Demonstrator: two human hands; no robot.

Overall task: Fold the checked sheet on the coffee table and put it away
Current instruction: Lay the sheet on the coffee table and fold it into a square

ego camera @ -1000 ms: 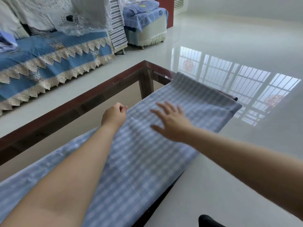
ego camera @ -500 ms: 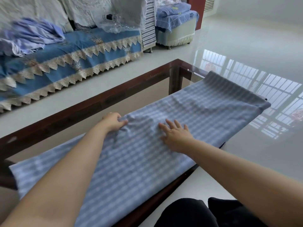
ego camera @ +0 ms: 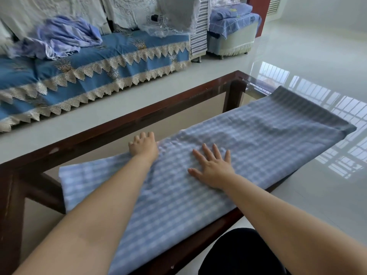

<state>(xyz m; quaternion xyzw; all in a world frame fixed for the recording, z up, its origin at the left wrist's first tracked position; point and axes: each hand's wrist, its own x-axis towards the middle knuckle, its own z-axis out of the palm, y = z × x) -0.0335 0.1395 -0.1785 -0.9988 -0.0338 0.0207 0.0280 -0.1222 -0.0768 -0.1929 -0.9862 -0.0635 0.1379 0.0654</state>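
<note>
The checked sheet (ego camera: 268, 132), blue and white, lies as a long folded strip along the near side of the coffee table (ego camera: 139, 118), a glass top in a dark wood frame. Its right end hangs a little past the table's end. My left hand (ego camera: 144, 144) is at the sheet's far edge near the middle, fingers curled over the edge, and the cloth is bunched beside it. My right hand (ego camera: 213, 168) lies flat on the sheet with its fingers spread, pressing it onto the glass.
Beyond the table stands a sofa with a blue lace-trimmed cover (ego camera: 119, 48), with a heap of lilac fabric (ego camera: 65, 36) on it. A footstool with blue bedding (ego camera: 234, 26) stands at the back right. Glossy floor lies to the right. My dark-clothed knee (ego camera: 238, 253) is at the table's near edge.
My right hand has come down from hovering to lying flat on the sheet. My left hand stays at the far edge, now with fingers showing. The view has swung left.
</note>
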